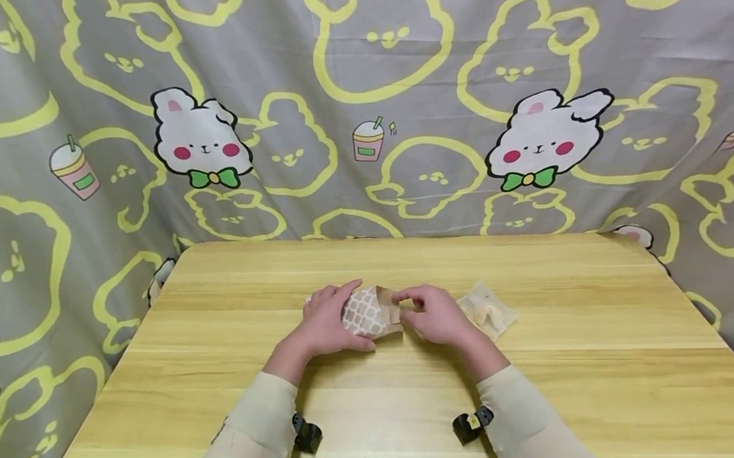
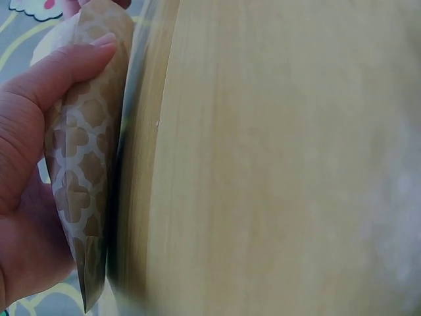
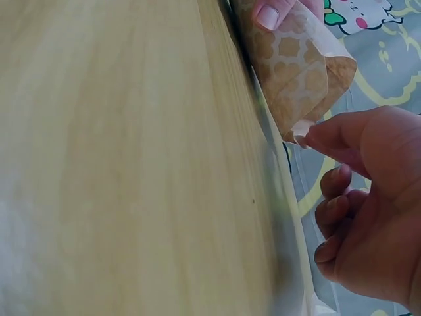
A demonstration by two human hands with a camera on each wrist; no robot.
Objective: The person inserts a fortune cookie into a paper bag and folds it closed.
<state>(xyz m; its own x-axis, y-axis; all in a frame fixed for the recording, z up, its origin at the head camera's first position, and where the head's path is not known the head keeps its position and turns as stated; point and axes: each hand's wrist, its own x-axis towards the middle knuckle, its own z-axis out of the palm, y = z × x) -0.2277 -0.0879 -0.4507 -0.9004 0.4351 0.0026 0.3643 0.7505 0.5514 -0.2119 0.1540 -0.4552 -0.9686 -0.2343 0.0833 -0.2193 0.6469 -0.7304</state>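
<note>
A brown paper bag (image 1: 363,312) with a white lattice pattern lies on its side on the table, its mouth turned to the right. My left hand (image 1: 328,324) grips its body, with the thumb along the near side and the fingers over the far side. In the left wrist view, that thumb lies across the patterned paper (image 2: 89,131). At the bag's mouth, my right hand (image 1: 434,315) pinches the paper edge between thumb and index finger. The right wrist view shows those fingertips at a small whitish bit on the bag's corner, the other fingers curled. What the bag contains is hidden.
A small translucent packet (image 1: 502,323) with something pale inside lies just right of my right hand. The wooden table (image 1: 389,423) ends at a grey curtain (image 1: 293,56) with cartoon rabbits behind and at both sides.
</note>
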